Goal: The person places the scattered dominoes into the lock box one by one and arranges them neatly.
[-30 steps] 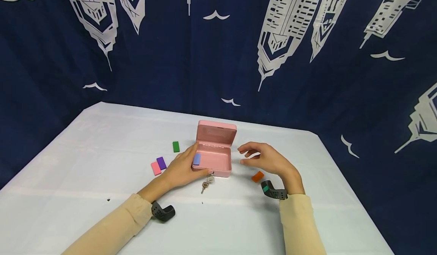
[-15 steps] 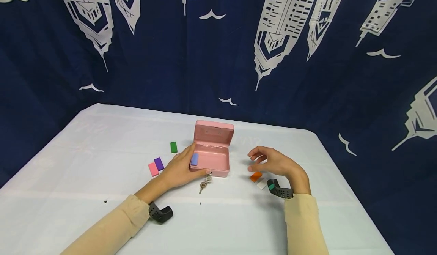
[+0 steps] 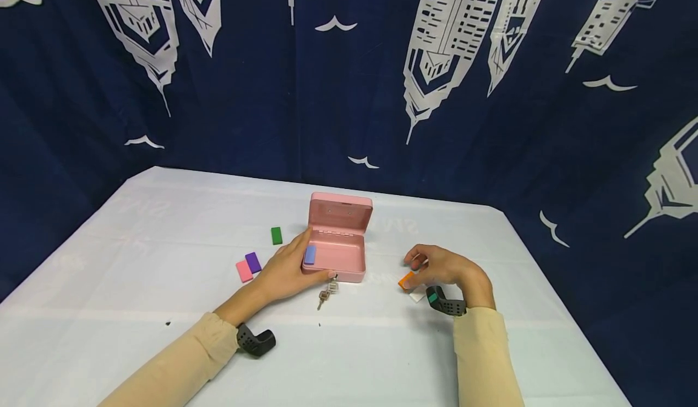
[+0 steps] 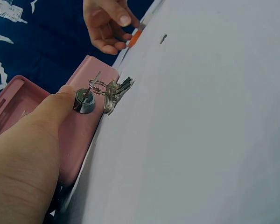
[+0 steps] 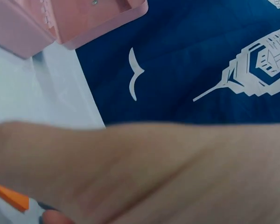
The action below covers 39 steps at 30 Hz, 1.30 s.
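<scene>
A pink lockbox [image 3: 338, 270] stands on the table with its lid raised. My left hand [image 3: 283, 272] holds its near left corner, thumb on the front beside the lock [image 4: 85, 101]. A key sits in that lock, and more keys [image 4: 113, 94] dangle from its ring. Inside the box, at the left, lies a light blue block [image 3: 310, 254]. To the right of the box, my right hand [image 3: 444, 266] has curled fingers and thumb about an orange block [image 3: 404, 281], partly covering it. Against the orange block is a white block [image 3: 418, 294], half hidden by the hand.
Left of my left hand, a pink block [image 3: 244, 271] and a purple block [image 3: 253, 262] lie close together. A green block [image 3: 277, 235] is farther back. The white table [image 3: 349, 364] ends at a dark blue curtain [image 3: 245, 116] with white building prints.
My right hand has drawn back from beside the box and come down onto the orange block. The white block beside it has come into view. My left hand keeps its hold.
</scene>
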### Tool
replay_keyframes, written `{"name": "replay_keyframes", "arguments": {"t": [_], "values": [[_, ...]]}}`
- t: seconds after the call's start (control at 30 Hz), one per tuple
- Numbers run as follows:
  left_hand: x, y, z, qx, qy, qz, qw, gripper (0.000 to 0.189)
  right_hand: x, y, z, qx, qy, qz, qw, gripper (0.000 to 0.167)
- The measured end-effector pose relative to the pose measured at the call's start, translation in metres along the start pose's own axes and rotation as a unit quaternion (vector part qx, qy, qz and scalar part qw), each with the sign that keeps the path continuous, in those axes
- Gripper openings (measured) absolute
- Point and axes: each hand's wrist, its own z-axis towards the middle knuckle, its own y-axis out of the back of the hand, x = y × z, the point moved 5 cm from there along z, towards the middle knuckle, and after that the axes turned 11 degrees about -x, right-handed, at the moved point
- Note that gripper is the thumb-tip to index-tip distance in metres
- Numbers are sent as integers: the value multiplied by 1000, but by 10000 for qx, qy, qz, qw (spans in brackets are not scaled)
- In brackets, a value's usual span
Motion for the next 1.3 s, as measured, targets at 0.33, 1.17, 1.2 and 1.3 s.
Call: {"name": "replay_keyframes", "arguments": {"t": [0.33, 1.17, 1.2, 1.3], "values": [[-1, 1, 0, -13, -34, 6, 10000, 115, -8, -2, -4, 172, -285, -498, 9982, 54], [-2, 2, 0, 2, 59, -14, 10000, 116, 4, -19, 15, -283, 58, -223, 9993, 45], [-2, 2, 0, 14, 69, -9, 10000, 116, 5, -19, 17, -349, 115, -244, 9990, 44], [-3, 2, 0, 30, 77, -2, 10000, 116, 5, -22, 21, -569, 315, -231, 9976, 44]]}}
